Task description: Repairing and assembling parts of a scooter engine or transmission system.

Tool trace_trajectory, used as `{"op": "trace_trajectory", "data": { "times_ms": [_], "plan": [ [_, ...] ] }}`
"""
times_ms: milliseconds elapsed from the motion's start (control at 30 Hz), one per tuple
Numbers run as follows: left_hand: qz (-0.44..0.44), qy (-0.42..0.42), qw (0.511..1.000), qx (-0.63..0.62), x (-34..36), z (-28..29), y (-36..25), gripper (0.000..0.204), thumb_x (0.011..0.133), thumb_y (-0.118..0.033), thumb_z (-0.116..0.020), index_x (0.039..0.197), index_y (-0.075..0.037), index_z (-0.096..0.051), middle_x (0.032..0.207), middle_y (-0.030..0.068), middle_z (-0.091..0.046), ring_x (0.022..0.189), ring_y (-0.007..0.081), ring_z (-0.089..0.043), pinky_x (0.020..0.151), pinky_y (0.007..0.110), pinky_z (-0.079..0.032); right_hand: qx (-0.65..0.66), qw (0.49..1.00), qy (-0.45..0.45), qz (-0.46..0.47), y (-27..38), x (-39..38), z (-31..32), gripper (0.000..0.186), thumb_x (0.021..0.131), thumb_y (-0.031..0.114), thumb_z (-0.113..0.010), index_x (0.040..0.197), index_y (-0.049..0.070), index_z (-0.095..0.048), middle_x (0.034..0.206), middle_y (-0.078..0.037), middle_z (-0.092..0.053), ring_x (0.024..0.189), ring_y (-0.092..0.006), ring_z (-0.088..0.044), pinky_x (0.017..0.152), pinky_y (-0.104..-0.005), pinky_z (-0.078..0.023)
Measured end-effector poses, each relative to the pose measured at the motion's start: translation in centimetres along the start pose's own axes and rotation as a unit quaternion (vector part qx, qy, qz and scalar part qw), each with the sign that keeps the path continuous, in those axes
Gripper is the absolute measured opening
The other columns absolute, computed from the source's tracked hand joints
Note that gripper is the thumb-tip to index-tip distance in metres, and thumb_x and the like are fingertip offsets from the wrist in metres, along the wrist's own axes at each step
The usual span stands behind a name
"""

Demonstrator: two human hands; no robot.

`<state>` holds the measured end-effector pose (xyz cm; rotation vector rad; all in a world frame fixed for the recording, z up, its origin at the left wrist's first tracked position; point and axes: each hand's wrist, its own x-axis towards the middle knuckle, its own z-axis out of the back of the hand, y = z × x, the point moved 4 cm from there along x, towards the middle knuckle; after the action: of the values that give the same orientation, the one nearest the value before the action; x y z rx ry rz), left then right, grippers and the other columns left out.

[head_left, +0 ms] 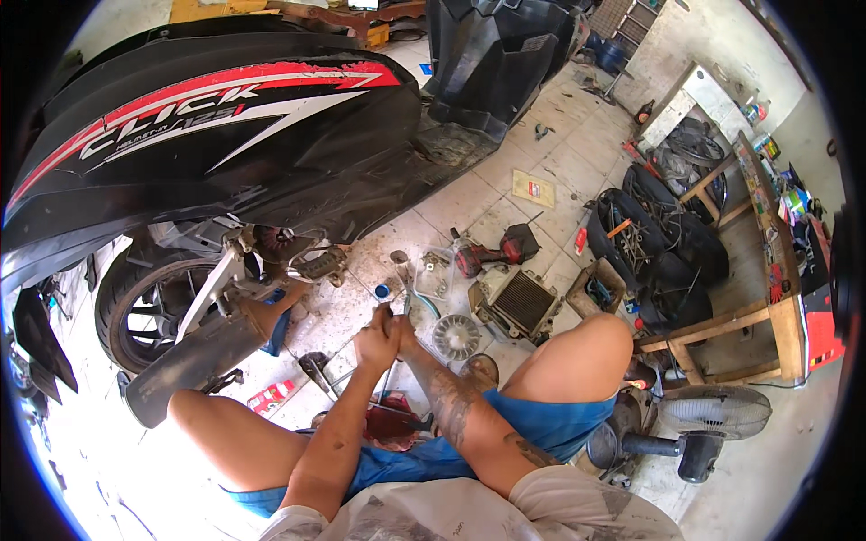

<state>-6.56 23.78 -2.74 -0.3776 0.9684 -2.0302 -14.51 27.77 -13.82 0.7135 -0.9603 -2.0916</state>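
My left hand (pixel 371 346) and my right hand (pixel 403 338) are closed together in front of my knees, above the tiled floor. Their fingers overlap, and whatever lies within them is hidden. Close by on the right sits a pale round fan wheel (pixel 456 337) with radial blades. Just beyond the hands is a small blue-topped round part (pixel 382 292). Farther off lies a clear plastic tub (pixel 435 273) with small parts in it. A red and black cordless power tool (pixel 494 252) rests beside a finned radiator (pixel 520 304).
A black and red scooter (pixel 234 135) stands at the left, its rear wheel (pixel 162 311) and muffler (pixel 189 374) near my left knee. A red bottle (pixel 271 397) lies by that knee. At the right are a wooden frame (pixel 713 334), black body panels (pixel 672 243) and a standing fan (pixel 713 413).
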Motion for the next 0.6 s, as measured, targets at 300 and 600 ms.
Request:
{"op": "trace_trajectory", "data": {
  "times_ms": [300,600],
  "plan": [
    [-0.319,0.280,0.869,0.253,0.7,7.6,-1.3,0.052,0.095,-0.032,-0.046,0.144,-0.026,-0.033,0.066,0.0174,-0.062,0.056,0.0373,-0.060,0.054,0.048,-0.049,0.190,0.978,0.058,-0.066,5.3,1.8,1.9,0.046,0.088,0.043,-0.058,0.078,-0.002,-0.066,0.076,-0.022,-0.067,0.074,-0.0355,-0.067,0.063,-0.0426,-0.051],
    [-0.227,0.325,0.843,0.364,1.3,18.1,-1.9,0.026,0.079,-0.022,-0.060,0.100,-0.011,-0.070,0.091,0.0124,-0.071,0.087,0.0296,-0.068,0.072,0.043,-0.054,-0.250,0.928,0.275,-0.006,3.3,-2.1,-2.9,0.062,0.090,0.052,-0.048,0.098,-0.008,-0.063,0.093,-0.033,-0.063,0.095,-0.0451,-0.062,0.083,-0.0492,-0.049]
  ]
}}
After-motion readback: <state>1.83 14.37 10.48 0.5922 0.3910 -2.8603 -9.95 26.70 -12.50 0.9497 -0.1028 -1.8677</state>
